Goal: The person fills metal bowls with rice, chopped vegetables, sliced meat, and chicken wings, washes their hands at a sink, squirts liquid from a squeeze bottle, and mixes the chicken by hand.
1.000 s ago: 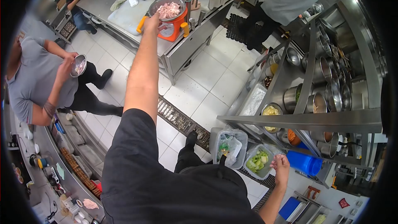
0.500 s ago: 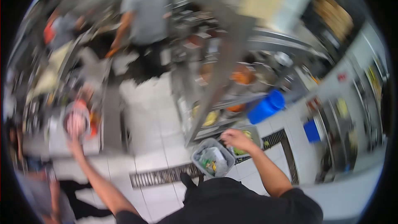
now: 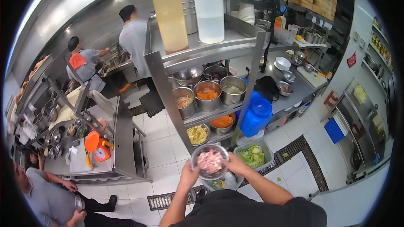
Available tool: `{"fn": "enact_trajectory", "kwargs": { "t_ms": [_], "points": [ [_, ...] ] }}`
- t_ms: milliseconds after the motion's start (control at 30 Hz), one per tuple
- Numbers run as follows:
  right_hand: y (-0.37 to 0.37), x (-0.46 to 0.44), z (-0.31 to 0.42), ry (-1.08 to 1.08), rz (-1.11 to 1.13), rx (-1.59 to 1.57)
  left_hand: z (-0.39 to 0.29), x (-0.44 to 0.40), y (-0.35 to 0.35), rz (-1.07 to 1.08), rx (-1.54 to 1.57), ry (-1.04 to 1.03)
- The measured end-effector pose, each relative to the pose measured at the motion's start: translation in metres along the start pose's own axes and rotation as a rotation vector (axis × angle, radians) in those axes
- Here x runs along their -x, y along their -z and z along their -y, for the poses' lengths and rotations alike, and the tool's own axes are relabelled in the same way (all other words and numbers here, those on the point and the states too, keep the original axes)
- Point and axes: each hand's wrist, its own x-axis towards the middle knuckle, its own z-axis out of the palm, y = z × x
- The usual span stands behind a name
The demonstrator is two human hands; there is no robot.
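A round metal bowl (image 3: 195, 154) filled with pale pink chopped raw meat (image 3: 210, 162) is held in front of my body. My left hand (image 3: 188, 175) grips its left rim, and my right hand (image 3: 235, 164) grips the right side. Beneath the bowl, a bin (image 3: 239, 180) with plastic and scraps is partly hidden. Close by my right hand stands a tub of cut green leaves (image 3: 253, 156). Just beyond the bowl, on a low shelf, are a pan of yellowish chopped food (image 3: 198, 135) and one of shredded carrot (image 3: 222, 121).
A metal shelf rack (image 3: 202, 120) ahead holds pots and two squeeze bottles (image 3: 170, 14). A blue container (image 3: 256, 115) stands right of it. At left, an orange scale (image 3: 101, 151) sits on a counter. One person (image 3: 46, 189) is at lower left; two co-workers (image 3: 134, 38) stand farther back.
My left hand has come from the left counter to the front of my body with the meat bowl. My right hand, empty before, now holds the bowl too. The view has turned and sharpened.
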Motion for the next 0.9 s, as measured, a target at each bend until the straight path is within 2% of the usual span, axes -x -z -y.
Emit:
{"fn": "enact_trajectory", "kwargs": {
  "t_ms": [100, 167, 200, 233, 267, 300, 367, 433, 500, 567, 667, 733, 800, 833, 867, 900],
  "points": [
    [0.063, 0.024, -0.028, 0.081, -0.208, -0.076, -0.103, -0.013, -0.024, 0.201, -0.185, -0.001],
    [0.103, 0.049, -0.031, 0.111, -0.313, -0.129, -0.163, -0.033, -0.03, -0.06, -0.275, -0.514],
    [0.122, 0.06, -0.036, 0.117, -0.358, -0.165, -0.225, -0.04, -0.02, -0.094, -0.234, -0.604],
    [0.139, 0.07, -0.045, 0.117, -0.4, -0.204, -0.277, -0.052, -0.012, -0.23, -0.261, -0.849],
    [0.156, 0.08, -0.055, 0.068, -0.438, -0.186, -0.332, -0.063, -0.003, -0.377, -0.324, -1.01],
    [0.174, 0.09, -0.064, 0.018, -0.479, -0.164, -0.375, -0.085, 0.001, -0.459, -0.111, -1.127],
    [0.199, 0.108, -0.083, -0.045, -0.591, -0.136, -0.448, -0.13, 0.013, -0.809, -0.251, -1.208],
    [0.221, 0.116, -0.118, -0.069, -0.654, -0.211, -0.491, -0.185, 0.027, -1.099, -0.345, -1.127],
    [0.24, 0.126, -0.131, 0.011, -0.705, -0.274, -0.512, -0.228, 0.04, -1.145, -0.283, -0.835],
    [0.25, 0.144, -0.132, 0.014, -0.745, -0.334, -0.522, -0.242, 0.048, -0.925, -0.034, -0.575],
    [0.27, 0.163, -0.123, -0.037, -0.772, -0.363, -0.522, -0.262, 0.063, -0.862, -0.123, -0.481],
    [0.281, 0.168, -0.124, 0.01, -0.792, -0.315, -0.523, -0.266, 0.071, -0.894, -0.058, -0.695],
    [0.289, 0.172, -0.121, 0.075, -0.799, -0.243, -0.538, -0.238, 0.072, -1.037, -0.171, -0.891],
    [0.292, 0.176, -0.111, 0.064, -0.793, -0.183, -0.548, -0.212, 0.066, -1.168, -0.255, -0.789],
    [0.298, 0.171, -0.122, 0.047, -0.781, -0.111, -0.555, -0.179, 0.061, -0.972, -0.075, -0.983],
    [0.3, 0.166, -0.121, 0.109, -0.744, -0.233, -0.56, -0.164, 0.065, -0.854, -0.032, -1.024]
  ]
}}
